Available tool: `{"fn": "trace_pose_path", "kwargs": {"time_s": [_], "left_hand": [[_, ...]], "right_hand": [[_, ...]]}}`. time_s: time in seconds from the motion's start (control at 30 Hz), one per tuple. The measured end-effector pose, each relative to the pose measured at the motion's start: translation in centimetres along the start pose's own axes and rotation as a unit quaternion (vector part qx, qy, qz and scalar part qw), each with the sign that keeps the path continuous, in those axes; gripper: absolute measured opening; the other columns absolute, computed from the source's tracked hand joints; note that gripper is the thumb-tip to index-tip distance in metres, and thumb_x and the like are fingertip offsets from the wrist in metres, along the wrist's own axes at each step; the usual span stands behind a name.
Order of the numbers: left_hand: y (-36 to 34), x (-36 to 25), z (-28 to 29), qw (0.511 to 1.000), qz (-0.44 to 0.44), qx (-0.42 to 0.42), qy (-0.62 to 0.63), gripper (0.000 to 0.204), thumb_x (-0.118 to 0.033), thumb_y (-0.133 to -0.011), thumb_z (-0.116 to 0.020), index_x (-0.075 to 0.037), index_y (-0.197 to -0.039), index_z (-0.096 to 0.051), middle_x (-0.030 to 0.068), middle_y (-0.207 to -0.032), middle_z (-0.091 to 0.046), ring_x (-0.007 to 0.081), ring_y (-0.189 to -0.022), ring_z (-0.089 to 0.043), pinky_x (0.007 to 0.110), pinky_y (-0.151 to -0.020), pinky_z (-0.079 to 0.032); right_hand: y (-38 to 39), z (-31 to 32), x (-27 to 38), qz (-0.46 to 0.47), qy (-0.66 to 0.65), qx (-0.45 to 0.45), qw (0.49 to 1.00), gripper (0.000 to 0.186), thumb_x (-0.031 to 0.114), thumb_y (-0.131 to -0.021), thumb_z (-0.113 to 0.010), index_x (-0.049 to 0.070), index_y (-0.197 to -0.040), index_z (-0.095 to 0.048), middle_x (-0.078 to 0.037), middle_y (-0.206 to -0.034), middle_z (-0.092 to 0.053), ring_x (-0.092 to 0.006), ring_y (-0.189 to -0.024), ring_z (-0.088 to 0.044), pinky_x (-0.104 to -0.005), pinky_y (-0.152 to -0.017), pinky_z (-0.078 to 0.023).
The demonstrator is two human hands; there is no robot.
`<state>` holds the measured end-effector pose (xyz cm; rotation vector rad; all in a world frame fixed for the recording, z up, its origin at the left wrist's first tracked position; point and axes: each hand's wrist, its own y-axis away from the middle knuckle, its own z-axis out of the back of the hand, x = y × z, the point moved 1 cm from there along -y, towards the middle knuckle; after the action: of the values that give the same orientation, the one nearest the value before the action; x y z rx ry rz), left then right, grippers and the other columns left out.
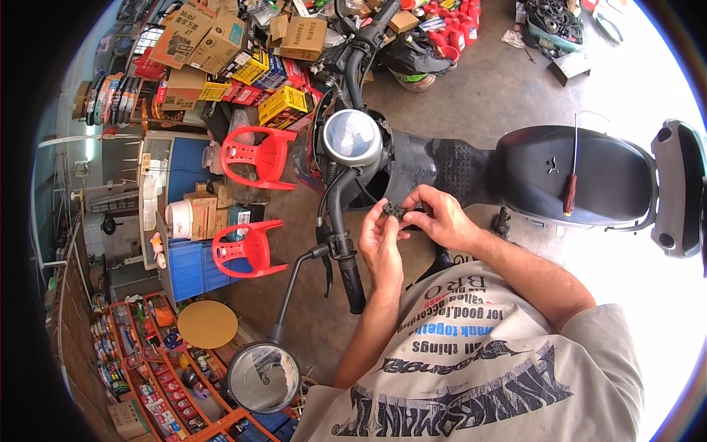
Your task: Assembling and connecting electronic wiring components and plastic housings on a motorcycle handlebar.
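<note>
Just beside the scooter's left handlebar, my left hand pinches a small black part, fingers curled up around it. My right hand has its thumb and fingers closed on the same part from the right. The part's details are too small to make out. Above it sit the round headlight and the black footboard. A screwdriver with a red handle lies across the black seat, near a small metal piece.
Two red plastic chairs stand left of the scooter. The round mirror juts out at the lower left, near orange shelves of small goods. Piled cartons fill the upper left; red bottles and a tub of parts stand behind.
</note>
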<state>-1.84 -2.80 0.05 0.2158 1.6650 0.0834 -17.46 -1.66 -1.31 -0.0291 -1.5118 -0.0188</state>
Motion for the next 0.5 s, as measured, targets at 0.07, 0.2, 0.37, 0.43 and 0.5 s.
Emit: {"fn": "trace_pose_path", "kwargs": {"time_s": [0.07,0.2,0.37,0.43,0.5], "left_hand": [[-0.12,0.09,0.08,1.000,0.007,-0.003,0.006,0.034,-0.004,-0.098,-0.055,0.002,-0.131,-0.051,0.0056,-0.099,-0.065,0.0135,-0.085,-0.068,0.022,-0.066,-0.049],[-0.32,0.12,0.12,0.999,0.026,-0.006,0.022,0.033,-0.006,-0.098,-0.055,0.001,-0.130,-0.053,0.0038,-0.098,-0.064,0.0128,-0.085,-0.068,0.023,-0.066,-0.050],[-0.49,0.10,0.12,0.999,0.045,-0.010,0.030,0.033,-0.007,-0.098,-0.056,0.000,-0.130,-0.053,0.0028,-0.099,-0.064,0.0120,-0.086,-0.067,0.023,-0.067,-0.050],[-0.52,0.08,0.13,0.998,0.052,-0.012,0.033,0.033,-0.007,-0.098,-0.056,0.000,-0.130,-0.053,0.0026,-0.099,-0.064,0.0118,-0.086,-0.067,0.023,-0.067,-0.050],[-0.52,0.08,0.15,0.998,0.058,-0.009,0.037,0.033,-0.007,-0.098,-0.055,0.000,-0.130,-0.053,0.0024,-0.099,-0.064,0.0115,-0.086,-0.067,0.023,-0.067,-0.050]], "right_hand": [[-0.05,-0.02,0.11,-0.004,0.003,-0.001,1.000,0.020,0.013,-0.083,-0.072,0.002,-0.096,-0.061,-0.009,-0.088,-0.065,-0.0204,-0.070,-0.059,-0.0335,-0.065,-0.049],[-0.17,-0.05,0.16,-0.009,0.009,-0.005,1.000,0.020,0.013,-0.083,-0.072,0.002,-0.096,-0.061,-0.009,-0.087,-0.065,-0.0213,-0.071,-0.061,-0.0342,-0.066,-0.050],[-0.24,-0.06,0.17,-0.017,0.016,-0.006,1.000,0.021,0.012,-0.082,-0.073,0.002,-0.095,-0.061,-0.009,-0.088,-0.066,-0.0225,-0.073,-0.063,-0.0348,-0.067,-0.051],[-0.25,-0.07,0.20,-0.014,0.014,-0.009,1.000,0.021,0.012,-0.082,-0.073,0.002,-0.096,-0.061,-0.010,-0.089,-0.067,-0.0230,-0.074,-0.064,-0.0349,-0.068,-0.051],[-0.26,-0.09,0.19,-0.016,0.013,-0.009,1.000,0.021,0.012,-0.081,-0.073,0.002,-0.096,-0.061,-0.010,-0.089,-0.067,-0.0231,-0.075,-0.064,-0.0349,-0.068,-0.051]]}}
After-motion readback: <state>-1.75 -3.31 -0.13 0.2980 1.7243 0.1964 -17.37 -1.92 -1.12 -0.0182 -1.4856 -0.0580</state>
